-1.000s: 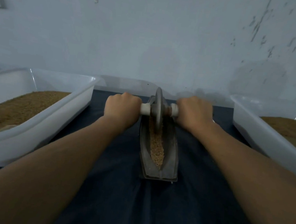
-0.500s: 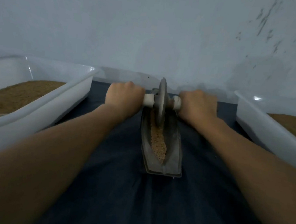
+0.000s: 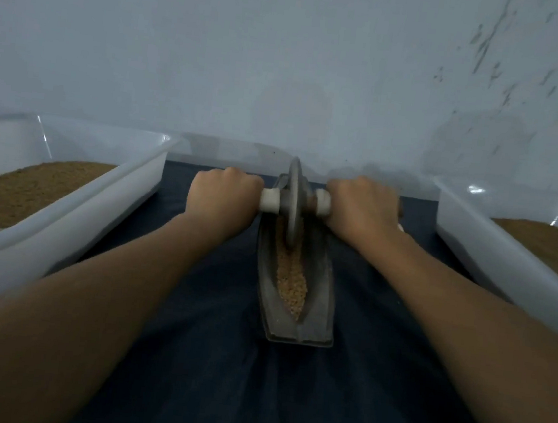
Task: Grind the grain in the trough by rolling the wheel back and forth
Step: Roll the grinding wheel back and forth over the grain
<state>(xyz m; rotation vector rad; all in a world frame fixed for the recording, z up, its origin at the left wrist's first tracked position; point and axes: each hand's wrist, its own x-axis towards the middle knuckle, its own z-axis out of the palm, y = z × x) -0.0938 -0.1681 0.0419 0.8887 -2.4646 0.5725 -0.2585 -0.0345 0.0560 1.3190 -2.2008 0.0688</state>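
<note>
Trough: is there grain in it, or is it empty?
Not empty. A strip of tan grain lies in the trough, from under the wheel toward its near end.

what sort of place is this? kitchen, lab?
Likely a makeshift grinding bench rather than a kitchen: a metal trough and wheel on a dark cloth, white tubs of brown meal either side, a bare scuffed wall behind.

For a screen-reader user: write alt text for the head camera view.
The left hand and right hand grip the white handles of a metal grinding wheel at the far end of a boat-shaped trough of grain, on a dark cloth. A left tub and right tub, both white, hold brown meal.
</note>
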